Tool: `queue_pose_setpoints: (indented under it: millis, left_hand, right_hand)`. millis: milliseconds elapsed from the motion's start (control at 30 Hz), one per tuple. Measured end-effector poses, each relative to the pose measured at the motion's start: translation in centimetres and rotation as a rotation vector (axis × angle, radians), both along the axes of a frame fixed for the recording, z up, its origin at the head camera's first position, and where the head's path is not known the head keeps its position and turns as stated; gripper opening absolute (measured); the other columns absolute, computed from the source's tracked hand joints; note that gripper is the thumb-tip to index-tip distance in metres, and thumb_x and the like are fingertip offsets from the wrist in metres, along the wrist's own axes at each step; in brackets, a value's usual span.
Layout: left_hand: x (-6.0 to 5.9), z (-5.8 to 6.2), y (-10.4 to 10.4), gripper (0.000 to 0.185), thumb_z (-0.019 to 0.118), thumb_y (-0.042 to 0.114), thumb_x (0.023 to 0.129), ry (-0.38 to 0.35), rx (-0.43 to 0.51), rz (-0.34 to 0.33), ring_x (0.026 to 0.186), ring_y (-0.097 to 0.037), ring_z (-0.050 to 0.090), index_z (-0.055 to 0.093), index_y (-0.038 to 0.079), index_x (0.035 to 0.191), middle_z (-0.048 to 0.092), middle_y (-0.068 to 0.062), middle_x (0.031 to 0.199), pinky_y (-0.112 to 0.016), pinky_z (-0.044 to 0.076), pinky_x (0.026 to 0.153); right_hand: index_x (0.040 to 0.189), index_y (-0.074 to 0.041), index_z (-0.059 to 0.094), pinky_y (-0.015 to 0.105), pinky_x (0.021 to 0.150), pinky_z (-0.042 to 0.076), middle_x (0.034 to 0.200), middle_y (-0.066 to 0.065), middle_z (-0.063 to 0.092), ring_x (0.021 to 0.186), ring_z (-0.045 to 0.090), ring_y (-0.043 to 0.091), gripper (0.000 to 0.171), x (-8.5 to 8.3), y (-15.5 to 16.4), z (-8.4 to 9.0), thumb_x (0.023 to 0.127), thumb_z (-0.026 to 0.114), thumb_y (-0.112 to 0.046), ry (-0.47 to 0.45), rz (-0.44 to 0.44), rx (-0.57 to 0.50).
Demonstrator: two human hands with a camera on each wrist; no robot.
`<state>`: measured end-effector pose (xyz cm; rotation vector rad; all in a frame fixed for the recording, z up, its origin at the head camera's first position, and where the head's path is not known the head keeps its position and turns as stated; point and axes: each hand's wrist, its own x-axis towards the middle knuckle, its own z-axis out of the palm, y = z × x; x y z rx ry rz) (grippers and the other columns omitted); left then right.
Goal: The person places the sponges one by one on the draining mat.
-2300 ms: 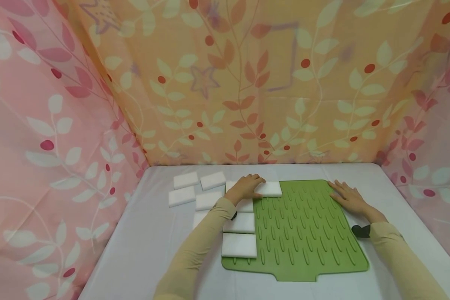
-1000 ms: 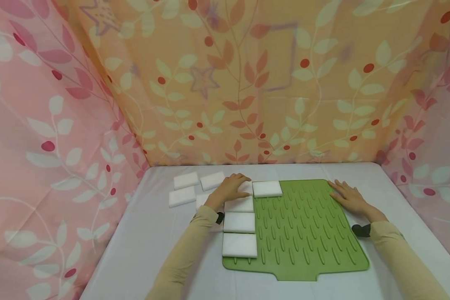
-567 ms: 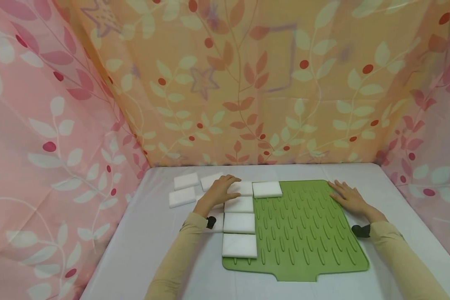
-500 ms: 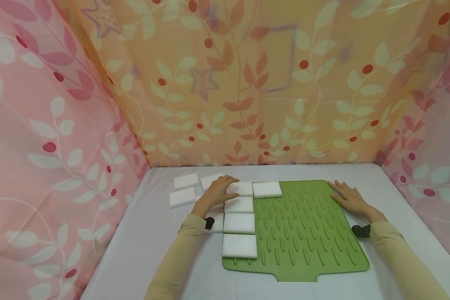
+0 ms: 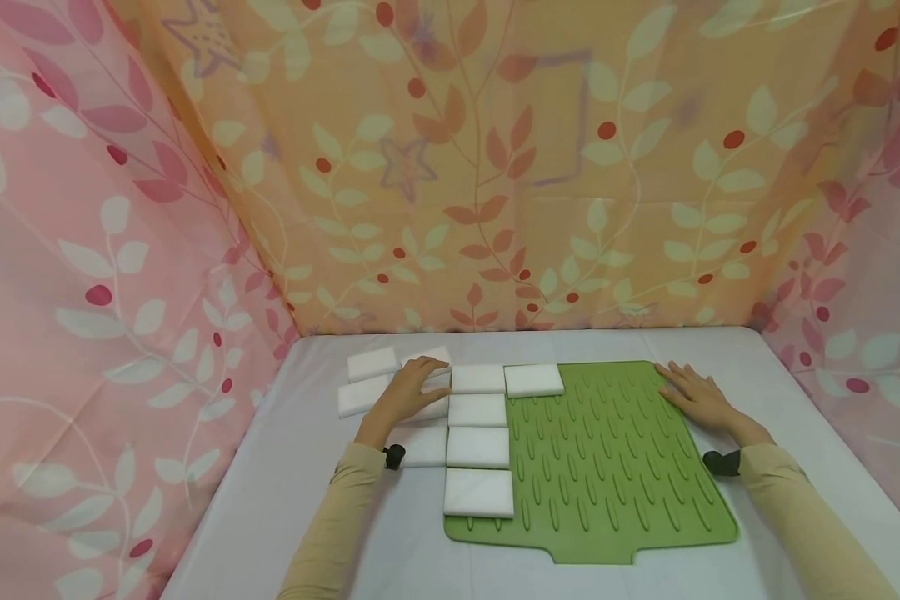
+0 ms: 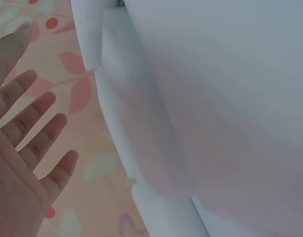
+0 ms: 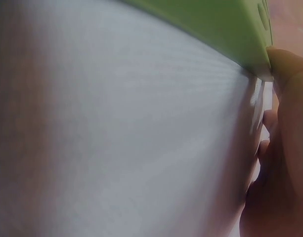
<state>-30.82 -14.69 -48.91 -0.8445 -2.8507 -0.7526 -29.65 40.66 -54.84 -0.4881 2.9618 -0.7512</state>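
The left hand [image 5: 403, 394] hides most of 1 white sponge [image 5: 437, 406].

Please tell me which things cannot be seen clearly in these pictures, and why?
- White foam block under the left hand: head view, the hand covers most of it.
- Right hand: right wrist view, blurred and cut by the edge.
- Green ribbed rubber mat: right wrist view shows only one blurred edge.

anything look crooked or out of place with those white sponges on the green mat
Mostly tidy. Four white sponges form a straight column along the left edge of the green mat. The fifth sponge, at the far edge, sits slightly rotated. Nothing looks spilled or damaged.
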Motion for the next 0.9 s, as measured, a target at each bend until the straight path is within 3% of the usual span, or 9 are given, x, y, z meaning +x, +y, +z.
queue_pose_setpoints:
  millis: [633,900]
  left_hand:
    - [1.5,-0.8,-6.1,0.049,0.066,0.033,0.086,0.030,0.069,0.139,0.120,-0.035,0.045,0.055,0.010,0.127,0.051,-0.010,0.130,-0.054,0.036,0.097]
    - [1.7,-2.2,-8.8,0.047,0.067,0.032,0.085,0.073,0.049,0.192,0.117,-0.038,0.044,0.056,0.010,0.126,0.051,-0.010,0.128,-0.060,0.034,0.092]
  right_hand:
    - [0.147,-0.006,0.022,0.071,0.099,-0.001,0.148,0.032,0.014,0.133,0.004,0.056,0.060,0.0,0.0,0.1,0.098,0.042,-0.035,-0.009,0.000,-0.004]
    - [0.147,-0.007,0.022,0.071,0.098,-0.001,0.148,0.031,0.014,0.132,0.004,0.056,0.060,0.1,0.1,0.0,0.098,0.042,-0.035,-0.005,0.003,-0.009]
